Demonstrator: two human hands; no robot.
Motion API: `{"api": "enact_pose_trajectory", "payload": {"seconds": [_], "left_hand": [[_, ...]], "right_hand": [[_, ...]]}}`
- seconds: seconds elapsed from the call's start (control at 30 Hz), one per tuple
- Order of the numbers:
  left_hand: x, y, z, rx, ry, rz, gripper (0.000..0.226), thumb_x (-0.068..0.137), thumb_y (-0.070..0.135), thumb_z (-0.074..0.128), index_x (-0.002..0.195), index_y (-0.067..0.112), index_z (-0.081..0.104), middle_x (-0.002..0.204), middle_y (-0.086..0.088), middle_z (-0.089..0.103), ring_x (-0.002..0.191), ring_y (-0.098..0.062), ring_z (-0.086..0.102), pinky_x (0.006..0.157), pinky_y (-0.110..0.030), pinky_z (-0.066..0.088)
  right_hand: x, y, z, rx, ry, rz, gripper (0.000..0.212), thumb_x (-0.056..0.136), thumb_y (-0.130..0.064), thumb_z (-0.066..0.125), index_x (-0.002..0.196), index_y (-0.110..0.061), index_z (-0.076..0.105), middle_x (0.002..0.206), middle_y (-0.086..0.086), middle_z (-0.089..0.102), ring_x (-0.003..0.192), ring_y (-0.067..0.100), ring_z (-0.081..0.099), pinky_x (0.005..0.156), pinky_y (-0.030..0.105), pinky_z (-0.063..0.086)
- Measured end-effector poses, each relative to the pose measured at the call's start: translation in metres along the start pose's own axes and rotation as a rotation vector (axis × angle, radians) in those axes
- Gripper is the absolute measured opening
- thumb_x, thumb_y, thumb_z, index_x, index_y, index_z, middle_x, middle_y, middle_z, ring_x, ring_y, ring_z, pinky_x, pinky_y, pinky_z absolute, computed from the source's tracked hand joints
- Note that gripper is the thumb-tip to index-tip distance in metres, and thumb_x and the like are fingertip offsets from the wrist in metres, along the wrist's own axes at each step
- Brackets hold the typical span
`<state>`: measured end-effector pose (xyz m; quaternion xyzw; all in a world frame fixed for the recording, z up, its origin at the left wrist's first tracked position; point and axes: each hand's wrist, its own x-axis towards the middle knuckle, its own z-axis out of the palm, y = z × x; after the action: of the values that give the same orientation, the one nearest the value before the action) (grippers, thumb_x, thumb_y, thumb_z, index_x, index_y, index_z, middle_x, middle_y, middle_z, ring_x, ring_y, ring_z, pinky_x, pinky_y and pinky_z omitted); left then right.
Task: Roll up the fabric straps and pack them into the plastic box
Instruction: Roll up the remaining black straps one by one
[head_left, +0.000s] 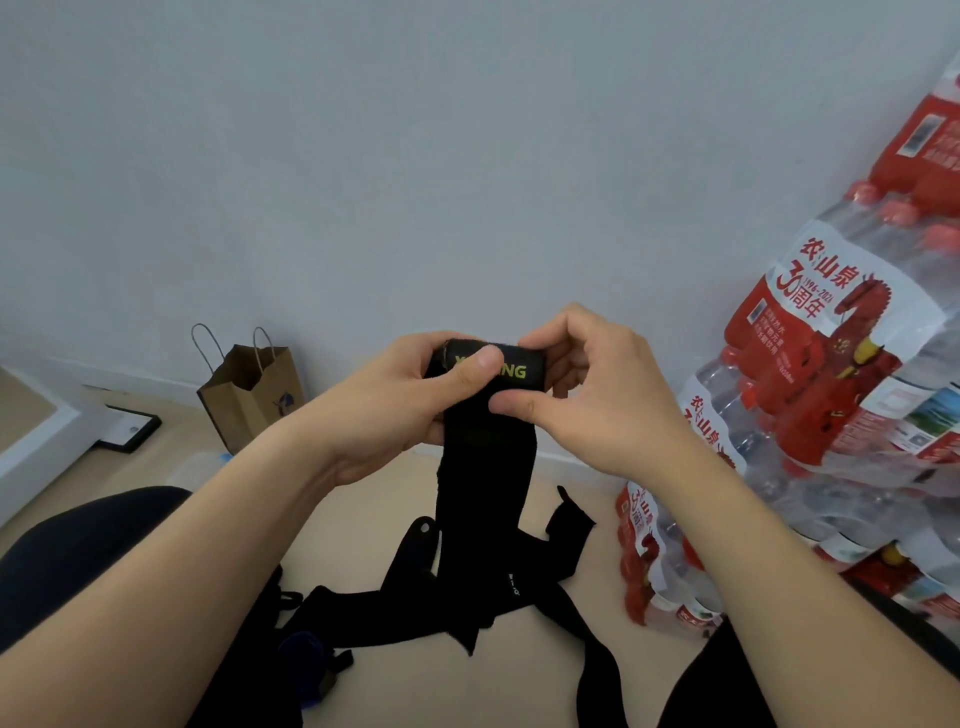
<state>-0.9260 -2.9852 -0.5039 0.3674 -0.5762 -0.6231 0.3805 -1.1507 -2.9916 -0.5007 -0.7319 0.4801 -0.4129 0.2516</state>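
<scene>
Black strap (485, 467), likely soft, light, limp, trailed down to the floor (363, 519); our left hand (395, 410) and right hand (597, 395) both pinched its rolled, labelled top end. We judged that end the place to grip.

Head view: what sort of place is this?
Probably a spare room or storeroom corner in a home or office: shrink-wrapped packs of bottled water are stacked by the bare grey wall, and a brown paper bag stands on the pale floor.
</scene>
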Motion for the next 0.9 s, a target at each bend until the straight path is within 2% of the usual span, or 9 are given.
{"api": "enact_pose_trajectory", "payload": {"seconds": [0.13, 0.2, 0.27, 0.4, 0.5, 0.57, 0.7, 0.8, 0.9], "left_hand": [[0.003, 0.001, -0.001, 0.054, 0.075, 0.069, 0.036, 0.098, 0.028, 0.07, 0.128, 0.01, 0.07, 0.119, -0.02, 0.076, 0.104, -0.028, 0.076, 0.081, -0.036, 0.063], [0.003, 0.001, 0.0, 0.06, 0.077, 0.112, 0.035, 0.095, 0.026, 0.073, 0.128, 0.015, 0.07, 0.114, -0.015, 0.075, 0.103, -0.025, 0.074, 0.083, -0.036, 0.063], [0.002, 0.001, 0.0, 0.111, 0.067, 0.157, 0.031, 0.099, 0.022, 0.074, 0.129, 0.019, 0.067, 0.112, -0.009, 0.073, 0.101, -0.022, 0.073, 0.083, -0.034, 0.061], [0.0, -0.001, -0.003, 0.301, 0.069, 0.23, 0.025, 0.107, 0.024, 0.067, 0.132, 0.026, 0.062, 0.114, -0.003, 0.069, 0.102, -0.015, 0.067, 0.088, -0.031, 0.057], [0.0, 0.002, 0.003, 0.097, 0.048, 0.165, 0.033, 0.109, 0.044, 0.053, 0.135, 0.026, 0.061, 0.129, -0.009, 0.068, 0.116, -0.024, 0.07, 0.101, -0.041, 0.06], [0.001, 0.001, 0.004, 0.116, 0.09, 0.113, 0.037, 0.11, 0.05, 0.05, 0.137, 0.027, 0.06, 0.13, -0.005, 0.07, 0.122, -0.026, 0.071, 0.102, -0.046, 0.062], [0.001, -0.004, -0.001, 0.224, 0.133, 0.078, 0.025, 0.113, 0.034, 0.052, 0.131, 0.018, 0.058, 0.121, -0.007, 0.073, 0.111, -0.02, 0.074, 0.1, -0.052, 0.062], [-0.001, 0.0, -0.003, 0.297, 0.131, 0.187, 0.018, 0.113, 0.023, 0.054, 0.13, 0.016, 0.052, 0.116, -0.003, 0.072, 0.103, -0.016, 0.074, 0.088, -0.042, 0.065], [-0.002, 0.003, -0.003, 0.373, 0.073, 0.243, 0.021, 0.112, 0.01, 0.055, 0.13, 0.015, 0.046, 0.122, -0.007, 0.069, 0.105, -0.026, 0.075, 0.083, -0.048, 0.067]], "right_hand": [[-0.001, 0.0, 0.001, 0.074, -0.046, -0.007, 0.049, 0.068, -0.049, 0.094, 0.097, -0.039, 0.056, 0.096, -0.012, 0.073, 0.084, 0.012, 0.072, 0.072, 0.029, 0.059], [0.001, -0.002, -0.001, 0.287, -0.151, 0.117, 0.051, 0.077, -0.055, 0.085, 0.11, -0.028, 0.059, 0.107, -0.002, 0.074, 0.095, 0.017, 0.074, 0.079, 0.036, 0.061], [0.002, -0.003, -0.001, 0.442, -0.249, 0.265, 0.054, 0.085, -0.06, 0.075, 0.115, -0.018, 0.061, 0.103, 0.001, 0.077, 0.094, 0.017, 0.077, 0.083, 0.04, 0.061], [0.004, 0.0, -0.002, 0.367, -0.215, 0.299, 0.045, 0.088, -0.049, 0.076, 0.118, -0.016, 0.067, 0.101, 0.007, 0.082, 0.09, 0.03, 0.081, 0.093, 0.053, 0.064], [0.005, -0.001, -0.002, 0.366, -0.128, 0.238, 0.024, 0.097, -0.037, 0.076, 0.113, -0.021, 0.07, 0.097, 0.009, 0.082, 0.083, 0.026, 0.079, 0.086, 0.054, 0.064], [0.004, -0.002, 0.002, 0.336, -0.088, 0.223, 0.017, 0.096, -0.034, 0.079, 0.109, -0.026, 0.072, 0.096, 0.009, 0.082, 0.086, 0.025, 0.08, 0.085, 0.051, 0.065], [-0.001, -0.006, 0.011, 0.418, -0.041, 0.328, 0.028, 0.09, -0.034, 0.087, 0.112, -0.025, 0.072, 0.099, 0.016, 0.081, 0.091, 0.032, 0.082, 0.087, 0.053, 0.067], [-0.003, -0.011, 0.015, 0.644, -0.181, 0.467, 0.05, 0.088, -0.045, 0.08, 0.13, -0.025, 0.062, 0.112, 0.018, 0.081, 0.101, 0.035, 0.081, 0.085, 0.049, 0.066], [-0.001, -0.017, 0.018, 0.891, -0.188, 0.578, 0.041, 0.107, -0.042, 0.063, 0.139, -0.017, 0.062, 0.123, 0.018, 0.077, 0.107, 0.03, 0.079, 0.082, 0.042, 0.066]]}}
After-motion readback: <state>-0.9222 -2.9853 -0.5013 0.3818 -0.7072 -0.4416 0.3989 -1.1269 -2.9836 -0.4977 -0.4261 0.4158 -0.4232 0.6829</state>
